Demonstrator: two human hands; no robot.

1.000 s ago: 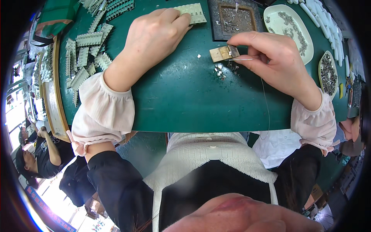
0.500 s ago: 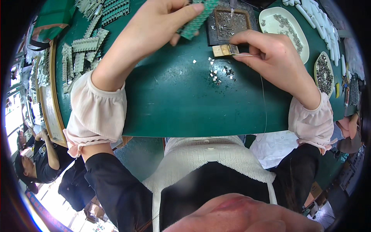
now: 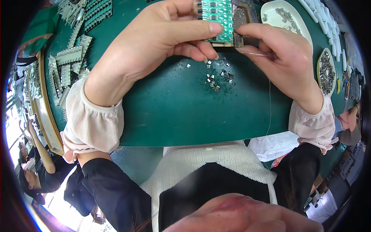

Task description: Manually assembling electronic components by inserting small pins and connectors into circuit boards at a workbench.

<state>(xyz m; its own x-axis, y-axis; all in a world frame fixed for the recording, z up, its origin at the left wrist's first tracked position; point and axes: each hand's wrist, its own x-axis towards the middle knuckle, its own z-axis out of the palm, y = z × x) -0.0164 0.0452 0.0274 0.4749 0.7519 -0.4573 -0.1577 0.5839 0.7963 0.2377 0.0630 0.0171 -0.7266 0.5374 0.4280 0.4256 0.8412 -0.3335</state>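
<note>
My left hand grips a green circuit board strip by its left edge, thumb across its face. Small black parts stick out along that edge. The board stands over a small wooden block with a dark end, most of which it hides. My right hand pinches a thin silvery solder wire. Its index finger and thumb are close to the block's dark end; whether they touch it I cannot tell. From this hand the wire trails down past the table edge. Tiny metal pieces lie scattered on the green table below.
Behind the block sits a dark tray of debris. To the right are a white tray, a dish of small metal parts and white tubes. Board strips pile up at left. Another person is beyond.
My left hand has brought the circuit board right and down, turning it upright over the wooden block. My right hand stays near the block with the wire. The view has shifted slightly.
</note>
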